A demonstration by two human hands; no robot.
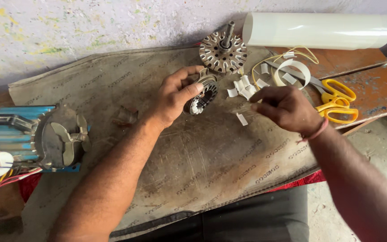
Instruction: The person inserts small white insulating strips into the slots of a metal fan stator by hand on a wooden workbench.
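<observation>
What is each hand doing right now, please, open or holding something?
Left hand: closed around the ring-shaped stator core.
Right hand: fingers pinched above the white paper slips; what it holds cannot be told.

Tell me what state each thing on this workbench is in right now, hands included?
Left hand: fingers closed around the stator ring.
Stator ring: held tilted, white strips in some slots.
Right hand: fingers pinched together over the cut strips; whether they hold one I cannot tell.
Cut white strips: loose, scattered on the mat.
Yellow scissors: lying closed.
White sheet roll: rolled up, lying on its side.
Rotor: lying flat, shaft up.
</observation>
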